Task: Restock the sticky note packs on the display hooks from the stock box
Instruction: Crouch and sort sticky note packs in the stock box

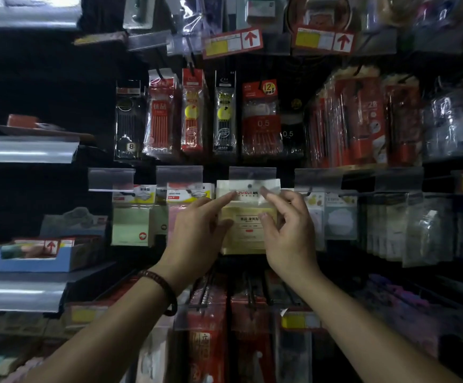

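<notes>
Sticky note pack (248, 233), yellow, is pinched at its left edge between forefinger and thumb of the left hand (197, 230) and at its right edge by the right hand (291, 236), fingertips just under a clear label holder (252, 172).

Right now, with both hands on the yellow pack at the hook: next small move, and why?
Probably ease the yellow pack back onto the hook, then let go. The left hand and right hand pinch its header, with the hang hole just under the clear label holder. Whether the hook is already through the hole, I cannot tell.
</notes>
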Tool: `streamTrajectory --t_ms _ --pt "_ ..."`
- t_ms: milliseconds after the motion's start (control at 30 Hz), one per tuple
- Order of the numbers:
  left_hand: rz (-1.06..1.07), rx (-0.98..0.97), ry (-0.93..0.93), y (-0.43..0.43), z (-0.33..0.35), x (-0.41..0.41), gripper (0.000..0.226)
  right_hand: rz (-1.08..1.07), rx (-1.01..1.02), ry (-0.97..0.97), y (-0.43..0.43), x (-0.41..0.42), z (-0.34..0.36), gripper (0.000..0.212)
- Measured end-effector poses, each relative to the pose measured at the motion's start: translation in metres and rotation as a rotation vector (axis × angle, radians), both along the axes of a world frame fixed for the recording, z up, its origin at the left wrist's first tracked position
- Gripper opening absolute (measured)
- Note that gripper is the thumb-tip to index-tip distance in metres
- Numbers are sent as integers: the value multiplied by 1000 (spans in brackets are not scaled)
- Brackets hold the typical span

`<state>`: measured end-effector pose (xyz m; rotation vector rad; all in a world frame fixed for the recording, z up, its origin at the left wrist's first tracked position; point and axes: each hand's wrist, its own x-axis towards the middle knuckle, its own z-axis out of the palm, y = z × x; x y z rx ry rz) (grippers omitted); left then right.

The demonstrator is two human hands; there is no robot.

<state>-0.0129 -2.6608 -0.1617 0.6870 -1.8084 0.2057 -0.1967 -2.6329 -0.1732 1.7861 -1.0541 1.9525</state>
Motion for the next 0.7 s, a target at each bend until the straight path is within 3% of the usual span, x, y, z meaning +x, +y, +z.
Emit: streamTrajectory --t_ms 267,500,700 --pt "68 57 -78 0 5 -7 60 -121 94 34 0 -1 -1 45" --pt "139 111 -103 -9 2 -21 63 -445 227 203 -7 -4 -1 56" --pt "239 177 -175 4 -11 -17 78 -401 366 297 12 -3 -14 70"
